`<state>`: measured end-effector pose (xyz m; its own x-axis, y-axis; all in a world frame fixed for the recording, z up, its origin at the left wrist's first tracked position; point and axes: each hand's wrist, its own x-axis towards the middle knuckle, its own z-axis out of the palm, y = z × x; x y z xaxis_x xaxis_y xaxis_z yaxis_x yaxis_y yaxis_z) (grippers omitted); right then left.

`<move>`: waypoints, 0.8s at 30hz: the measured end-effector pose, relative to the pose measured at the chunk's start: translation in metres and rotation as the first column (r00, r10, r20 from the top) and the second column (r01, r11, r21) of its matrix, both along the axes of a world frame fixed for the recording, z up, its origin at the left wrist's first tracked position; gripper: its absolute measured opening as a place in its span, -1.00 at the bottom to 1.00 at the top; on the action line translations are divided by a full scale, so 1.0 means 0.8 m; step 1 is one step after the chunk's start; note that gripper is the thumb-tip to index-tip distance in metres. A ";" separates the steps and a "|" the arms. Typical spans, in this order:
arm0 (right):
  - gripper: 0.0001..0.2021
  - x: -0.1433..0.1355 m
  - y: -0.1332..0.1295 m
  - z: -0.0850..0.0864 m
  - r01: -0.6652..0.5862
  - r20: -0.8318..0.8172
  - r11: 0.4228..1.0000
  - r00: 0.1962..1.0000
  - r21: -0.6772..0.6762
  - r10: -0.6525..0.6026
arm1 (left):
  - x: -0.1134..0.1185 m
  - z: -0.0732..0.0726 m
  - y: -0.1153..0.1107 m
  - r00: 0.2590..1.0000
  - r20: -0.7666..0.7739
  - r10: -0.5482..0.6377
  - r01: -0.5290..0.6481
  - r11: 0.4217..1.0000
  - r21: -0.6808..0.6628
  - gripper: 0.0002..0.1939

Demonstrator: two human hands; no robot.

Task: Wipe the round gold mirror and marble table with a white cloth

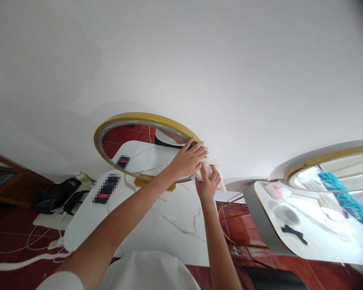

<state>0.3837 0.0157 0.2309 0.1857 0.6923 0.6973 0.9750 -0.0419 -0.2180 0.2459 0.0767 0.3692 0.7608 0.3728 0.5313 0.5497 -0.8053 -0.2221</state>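
A round mirror (133, 133) with a gold frame leans at the wall on a white marble-patterned table (172, 217). My left hand (189, 159) rests on the mirror's right edge, its fingers spread over the gold rim. Just beside it, my right hand (208, 183) grips a crumpled white cloth (219, 169), pressed against the right side of the frame. It may be a tissue; the material is hard to make out. Both hands are close together, and part of the cloth is hidden beneath the right fingers.
A blurred-out phone (107, 189) lies on the table's left side. To the right stands a second table (317, 245) with another gold-framed mirror (326, 155) and a black strip (294, 234). A black bag (57, 195) and cables sit at left. Below right is a black seat (275, 278).
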 end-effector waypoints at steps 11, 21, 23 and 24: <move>-0.47 0.007 -0.013 -0.013 0.027 0.051 0.992 0.998 -0.127 -0.021 | 0.001 -0.003 0.003 1.000 0.004 0.002 -0.002 1.000 0.000 -0.61; -0.48 0.003 -0.004 0.012 -0.001 0.020 0.998 1.000 -0.055 0.002 | -0.001 0.000 0.003 1.000 -0.028 -0.013 0.014 1.000 0.008 -0.60; -0.48 0.005 -0.009 -0.005 0.009 0.005 0.995 1.000 -0.100 -0.009 | -0.003 0.000 0.005 0.999 -0.042 -0.016 0.017 1.000 0.016 -0.58; -0.48 0.006 -0.012 -0.013 0.011 0.000 0.992 1.000 -0.128 -0.011 | -0.004 0.000 0.005 0.999 -0.050 -0.018 0.019 1.000 0.020 -0.56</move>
<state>0.3885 0.0061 0.2203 0.1945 0.7734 0.6033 0.9742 -0.0806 -0.2108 0.2426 0.0809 0.3695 0.7932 0.3478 0.4998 0.5227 -0.8100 -0.2659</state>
